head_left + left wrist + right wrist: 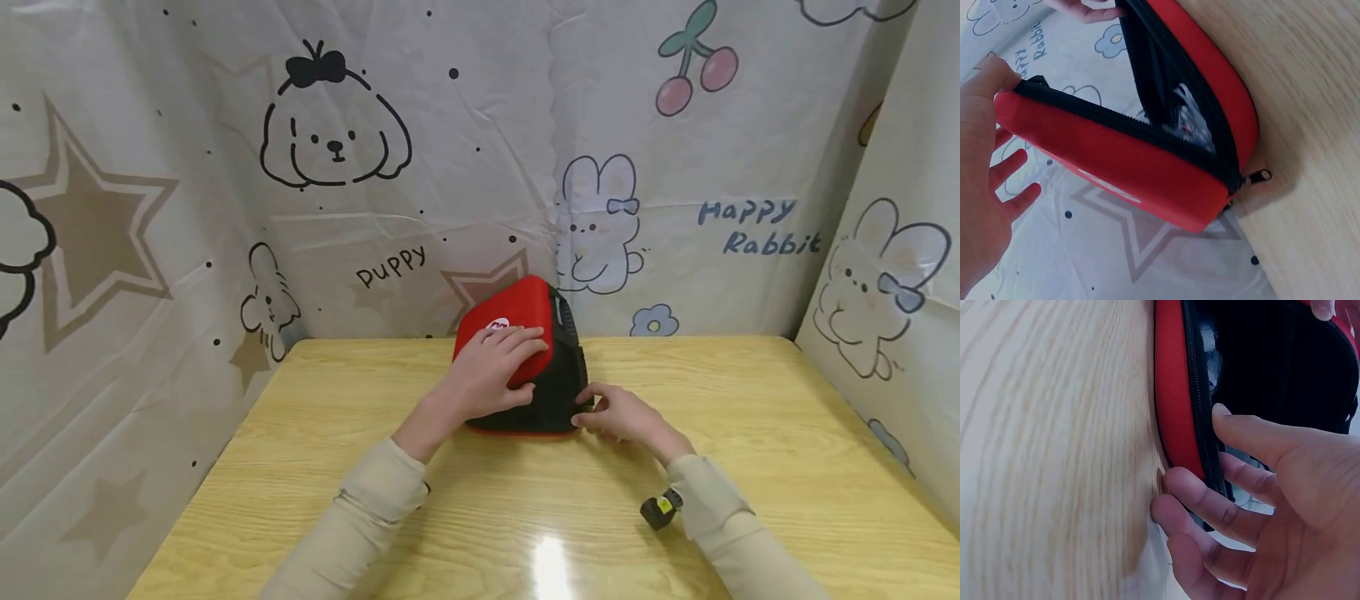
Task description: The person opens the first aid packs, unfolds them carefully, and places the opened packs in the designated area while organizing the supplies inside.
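Observation:
A red zippered case (517,302) with a black lining stands part-way unzipped on the table, its lid tilted up toward the back. My left hand (480,371) holds the lid's raised edge, thumb at the zipper rim and fingers over the red outside. At the case's right corner, my right hand (622,414) pinches the rim of the lower half; its thumb lies on the zipper edge (1200,394) and the fingers reach round the outside. Inside shows something in clear plastic (1194,122), its contents unclear. A metal zipper pull (1260,176) hangs at the hinge end.
The case rests on a light wood table (360,392), close to the back edge. A printed cloth (420,150) with puppy and rabbit drawings hangs behind and along both sides. A small black device (660,510) sits at the right wrist.

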Action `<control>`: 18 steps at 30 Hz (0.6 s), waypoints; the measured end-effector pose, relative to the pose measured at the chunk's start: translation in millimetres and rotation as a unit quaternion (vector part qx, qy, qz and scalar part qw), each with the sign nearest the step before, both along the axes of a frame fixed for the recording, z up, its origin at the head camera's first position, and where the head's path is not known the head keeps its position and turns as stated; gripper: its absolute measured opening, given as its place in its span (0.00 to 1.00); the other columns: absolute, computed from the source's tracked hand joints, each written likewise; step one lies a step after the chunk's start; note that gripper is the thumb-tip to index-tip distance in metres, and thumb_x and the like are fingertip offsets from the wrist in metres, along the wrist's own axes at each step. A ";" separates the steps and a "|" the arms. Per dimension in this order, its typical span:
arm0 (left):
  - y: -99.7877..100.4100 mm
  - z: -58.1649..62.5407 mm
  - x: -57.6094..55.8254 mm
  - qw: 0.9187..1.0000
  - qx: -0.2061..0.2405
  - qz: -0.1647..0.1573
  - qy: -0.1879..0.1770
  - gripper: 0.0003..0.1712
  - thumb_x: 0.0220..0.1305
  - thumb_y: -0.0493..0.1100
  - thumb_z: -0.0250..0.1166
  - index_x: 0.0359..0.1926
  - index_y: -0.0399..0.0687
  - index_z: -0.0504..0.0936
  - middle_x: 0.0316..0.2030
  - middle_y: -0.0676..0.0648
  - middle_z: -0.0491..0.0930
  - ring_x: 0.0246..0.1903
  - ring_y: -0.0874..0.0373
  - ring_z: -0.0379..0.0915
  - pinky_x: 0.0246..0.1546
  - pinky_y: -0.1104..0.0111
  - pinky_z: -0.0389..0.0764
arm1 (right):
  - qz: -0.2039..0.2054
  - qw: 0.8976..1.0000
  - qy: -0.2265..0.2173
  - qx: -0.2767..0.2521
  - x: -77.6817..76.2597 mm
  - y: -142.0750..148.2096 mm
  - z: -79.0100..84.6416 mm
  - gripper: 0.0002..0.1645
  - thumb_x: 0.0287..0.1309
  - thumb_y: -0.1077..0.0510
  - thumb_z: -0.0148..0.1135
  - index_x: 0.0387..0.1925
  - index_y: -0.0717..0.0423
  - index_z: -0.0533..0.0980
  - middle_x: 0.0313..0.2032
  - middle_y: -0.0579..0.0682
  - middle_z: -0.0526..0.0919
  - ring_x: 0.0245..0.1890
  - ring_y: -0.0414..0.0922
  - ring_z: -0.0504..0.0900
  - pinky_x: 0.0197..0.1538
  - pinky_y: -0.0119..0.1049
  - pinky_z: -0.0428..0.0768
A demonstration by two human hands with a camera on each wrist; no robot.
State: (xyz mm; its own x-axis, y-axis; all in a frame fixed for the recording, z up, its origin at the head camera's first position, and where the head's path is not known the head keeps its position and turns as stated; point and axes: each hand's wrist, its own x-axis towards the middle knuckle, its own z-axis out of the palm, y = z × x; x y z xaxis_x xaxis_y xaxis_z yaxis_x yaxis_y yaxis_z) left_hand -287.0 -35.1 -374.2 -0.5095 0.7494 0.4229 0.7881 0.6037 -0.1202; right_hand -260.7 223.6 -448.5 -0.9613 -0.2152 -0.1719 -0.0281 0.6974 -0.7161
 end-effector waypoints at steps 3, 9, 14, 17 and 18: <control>-6.6 2.5 1.7 1.000 0.006 0.010 0.008 0.34 0.61 0.54 0.63 0.69 0.58 0.69 0.68 0.50 0.70 0.66 0.54 0.66 0.68 0.55 0.67 | -0.003 1.000 -0.004 0.000 0.4 0.6 -0.2 0.25 0.58 0.46 0.68 0.54 0.52 0.75 0.32 0.51 0.84 0.24 0.46 0.79 0.23 0.39 0.76; -21.8 8.0 4.1 0.999 0.029 0.017 0.018 0.33 0.61 0.53 0.64 0.68 0.62 0.70 0.67 0.47 0.69 0.64 0.48 0.67 0.64 0.53 0.70 | -0.006 1.000 -0.007 -0.001 1.7 1.0 0.4 0.25 0.59 0.46 0.68 0.55 0.51 0.75 0.32 0.51 0.84 0.25 0.47 0.79 0.24 0.39 0.76; -36.2 9.3 2.4 0.997 0.070 0.006 0.021 0.31 0.59 0.51 0.65 0.65 0.59 0.73 0.64 0.45 0.70 0.59 0.49 0.71 0.58 0.53 0.75 | -0.011 1.000 -0.018 -0.004 4.3 3.6 1.4 0.25 0.60 0.46 0.68 0.54 0.51 0.75 0.33 0.52 0.84 0.26 0.47 0.79 0.25 0.39 0.76; -43.1 9.3 1.8 0.996 0.089 0.001 0.018 0.30 0.59 0.50 0.65 0.64 0.57 0.74 0.64 0.45 0.71 0.57 0.50 0.73 0.57 0.53 0.76 | -0.015 1.000 -0.021 -0.006 5.6 6.6 1.6 0.24 0.60 0.47 0.68 0.54 0.51 0.75 0.32 0.52 0.83 0.25 0.47 0.79 0.25 0.38 0.75; -45.1 9.5 2.2 0.996 0.094 0.001 0.015 0.30 0.59 0.50 0.65 0.64 0.57 0.74 0.64 0.45 0.71 0.57 0.49 0.73 0.58 0.53 0.75 | -0.015 1.000 -0.021 -0.008 5.8 7.6 1.7 0.24 0.60 0.47 0.68 0.54 0.52 0.75 0.32 0.52 0.83 0.25 0.47 0.79 0.24 0.38 0.75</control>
State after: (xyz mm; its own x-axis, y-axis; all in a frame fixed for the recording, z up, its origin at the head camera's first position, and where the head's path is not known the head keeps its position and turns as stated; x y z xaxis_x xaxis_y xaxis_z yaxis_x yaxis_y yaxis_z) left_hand -284.7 -80.2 -364.7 -0.4955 0.6552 0.5702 0.7848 0.6191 -0.0294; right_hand -254.9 231.2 -446.8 -0.9592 -0.1902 -0.2092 0.0225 0.6863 -0.7270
